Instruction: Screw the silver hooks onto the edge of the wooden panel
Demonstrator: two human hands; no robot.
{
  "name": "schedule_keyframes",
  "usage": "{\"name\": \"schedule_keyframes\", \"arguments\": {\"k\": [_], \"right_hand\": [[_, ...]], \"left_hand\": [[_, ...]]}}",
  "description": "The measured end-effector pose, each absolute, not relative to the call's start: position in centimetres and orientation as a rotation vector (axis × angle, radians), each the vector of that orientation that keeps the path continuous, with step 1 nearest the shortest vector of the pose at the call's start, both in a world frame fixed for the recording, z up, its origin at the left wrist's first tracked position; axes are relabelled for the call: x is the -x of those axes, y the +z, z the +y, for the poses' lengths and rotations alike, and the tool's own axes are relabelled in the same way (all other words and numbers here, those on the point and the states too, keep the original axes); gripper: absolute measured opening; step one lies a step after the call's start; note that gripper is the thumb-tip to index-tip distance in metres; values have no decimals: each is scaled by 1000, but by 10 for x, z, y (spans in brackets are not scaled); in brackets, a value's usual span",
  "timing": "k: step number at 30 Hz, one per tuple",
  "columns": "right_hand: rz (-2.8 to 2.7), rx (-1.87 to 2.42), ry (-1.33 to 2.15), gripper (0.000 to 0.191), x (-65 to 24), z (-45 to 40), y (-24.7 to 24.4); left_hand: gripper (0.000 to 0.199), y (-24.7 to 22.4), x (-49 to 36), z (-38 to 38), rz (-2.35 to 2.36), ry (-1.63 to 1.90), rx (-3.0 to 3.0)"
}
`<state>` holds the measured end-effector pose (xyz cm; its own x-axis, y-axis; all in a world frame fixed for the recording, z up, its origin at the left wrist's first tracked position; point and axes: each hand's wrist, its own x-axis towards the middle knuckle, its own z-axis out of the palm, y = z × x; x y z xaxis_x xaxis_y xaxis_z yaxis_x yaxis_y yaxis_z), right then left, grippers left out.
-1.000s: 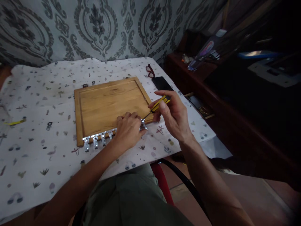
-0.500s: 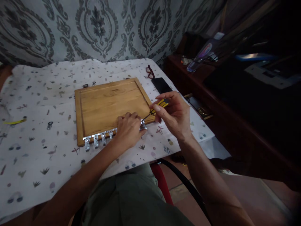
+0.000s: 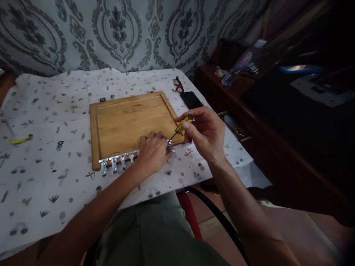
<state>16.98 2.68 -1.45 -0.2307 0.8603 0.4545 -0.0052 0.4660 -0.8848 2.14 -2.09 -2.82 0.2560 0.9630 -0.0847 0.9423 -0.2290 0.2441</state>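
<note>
A framed wooden panel [image 3: 124,125] lies flat on the table, with a row of shiny metal hooks [image 3: 113,162] along its near edge. My left hand [image 3: 154,149] rests over that edge with curled fingers, pressing on the hooks at the right end and hiding part of the row. The thumb is beside the last metal hook [image 3: 170,147]. Between the thumb and fingers of my right hand [image 3: 206,133] is a yellow and black screwdriver [image 3: 181,125]. Its thin shaft slants down to the last hook; the exact contact at the tip is too small to make out.
A patterned white cloth [image 3: 69,199] covers the table. Glasses [image 3: 178,85] and a black phone [image 3: 191,99] lie beyond the panel, to the right. Far left is a small yellow item [image 3: 20,140]. A clear bottle [image 3: 242,62] stands on the dark red furniture [image 3: 210,79] at right.
The screwdriver's handle has turned and sits slightly lower and further left in my right fingers. My left hand stays on the hooks. The view has shifted slightly.
</note>
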Motion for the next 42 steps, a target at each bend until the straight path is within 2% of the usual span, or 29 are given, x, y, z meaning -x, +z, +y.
{"name": "schedule_keyframes", "arguments": {"k": [3, 17, 23, 30, 42], "right_hand": [[-1578, 761, 974, 39, -168, 28, -15], [-1619, 749, 882, 26, -175, 27, -14], [-1578, 776, 957, 35, -171, 29, -12], [-1682, 745, 939, 36, -179, 29, -11], [-1557, 748, 974, 25, -172, 30, -11]], "left_hand": [[32, -29, -21, -21, 1770, 126, -2283], [33, -27, -22, -21, 1764, 124, -2275], [33, -27, -21, -21, 1772, 120, -2265], [33, -31, -21, -20, 1781, 128, -2281], [32, -30, -21, -21, 1776, 136, -2274]]}}
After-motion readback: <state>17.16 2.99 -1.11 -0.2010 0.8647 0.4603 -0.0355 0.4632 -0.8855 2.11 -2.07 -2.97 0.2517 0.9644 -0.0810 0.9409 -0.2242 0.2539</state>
